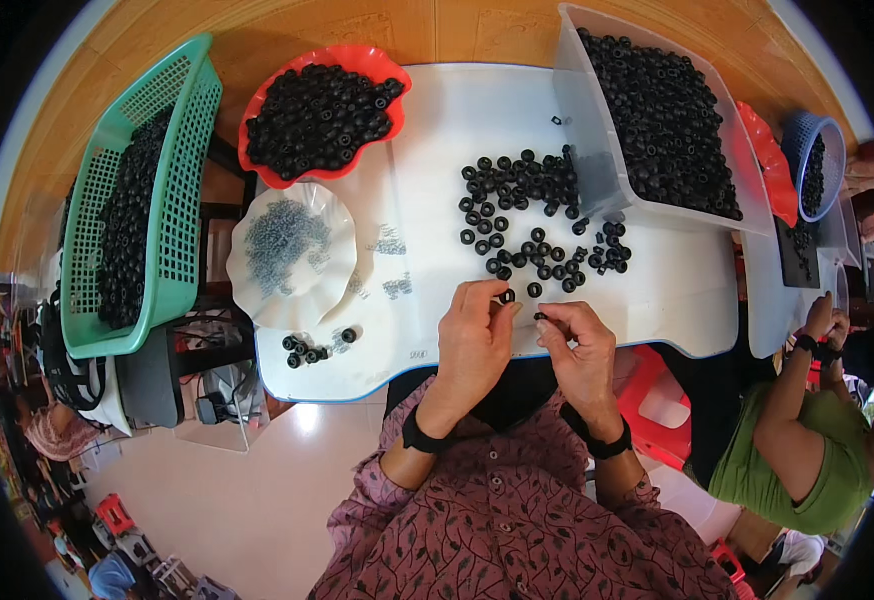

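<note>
Near the table's front edge, my left hand (474, 335) pinches a small black ring (507, 296) between thumb and fingertips. Beside it, my right hand (585, 358) is closed on a smaller black piece (540, 316); its exact kind is too small to make out. The two held parts are close but apart. Just beyond my fingertips, loose black rings (497, 225) lie spread on the white table (437, 110). A single ring (534, 290) rests between my hands. Small black pieces (597, 257) lie among the rings at the right.
A clear bin (577, 130) of black parts stands back right. A red bowl (397, 115) of black rings and a white scalloped dish (247, 290) of small translucent parts sit left, with a green basket (189, 200) beyond. A co-worker in green (807, 450) sits right.
</note>
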Demonstrator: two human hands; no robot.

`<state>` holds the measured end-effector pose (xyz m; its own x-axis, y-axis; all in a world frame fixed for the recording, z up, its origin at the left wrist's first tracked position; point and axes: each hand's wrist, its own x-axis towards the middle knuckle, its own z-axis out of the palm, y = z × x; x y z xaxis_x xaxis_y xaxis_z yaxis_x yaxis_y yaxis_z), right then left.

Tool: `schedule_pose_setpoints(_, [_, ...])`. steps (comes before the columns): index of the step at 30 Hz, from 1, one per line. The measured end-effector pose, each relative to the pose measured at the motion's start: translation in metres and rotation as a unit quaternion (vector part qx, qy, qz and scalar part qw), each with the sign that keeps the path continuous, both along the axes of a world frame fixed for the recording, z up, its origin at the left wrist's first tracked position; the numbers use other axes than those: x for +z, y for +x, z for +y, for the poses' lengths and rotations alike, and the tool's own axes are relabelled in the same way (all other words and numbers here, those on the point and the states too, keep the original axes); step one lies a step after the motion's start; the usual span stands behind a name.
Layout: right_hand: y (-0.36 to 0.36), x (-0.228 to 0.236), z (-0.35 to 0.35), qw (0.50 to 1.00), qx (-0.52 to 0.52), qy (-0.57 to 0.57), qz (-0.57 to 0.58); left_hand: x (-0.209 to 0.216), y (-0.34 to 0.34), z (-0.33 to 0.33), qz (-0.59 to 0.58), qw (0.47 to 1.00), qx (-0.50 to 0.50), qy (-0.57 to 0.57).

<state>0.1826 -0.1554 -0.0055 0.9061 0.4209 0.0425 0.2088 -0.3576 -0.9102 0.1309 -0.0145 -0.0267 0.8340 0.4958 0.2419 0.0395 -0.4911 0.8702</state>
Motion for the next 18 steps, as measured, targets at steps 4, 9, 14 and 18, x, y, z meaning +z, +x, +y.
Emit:
schedule_pose_setpoints(4, [0.003, 0.002, 0.013, 0.998, 0.020, -0.019, -0.060, 0.004, -0.021, 0.001, -0.006, 0.913, -0.054, -0.405])
schedule_pose_setpoints(9, [0.012, 0.001, 0.027, 0.991, 0.026, -0.061, -0.117, 0.010, -0.047, 0.000, -0.004, 0.854, -0.138, -0.501])
schedule_pose_setpoints(14, [0.018, -0.009, 0.039, 0.974, 0.019, -0.115, -0.196, 0.008, -0.072, 0.007, -0.035, 0.831, -0.148, -0.535])
schedule_pose_setpoints(18, [0.007, -0.006, 0.044, 0.970, -0.026, -0.121, -0.210, -0.002, -0.097, 0.019, 0.005, 0.827, -0.157, -0.539])
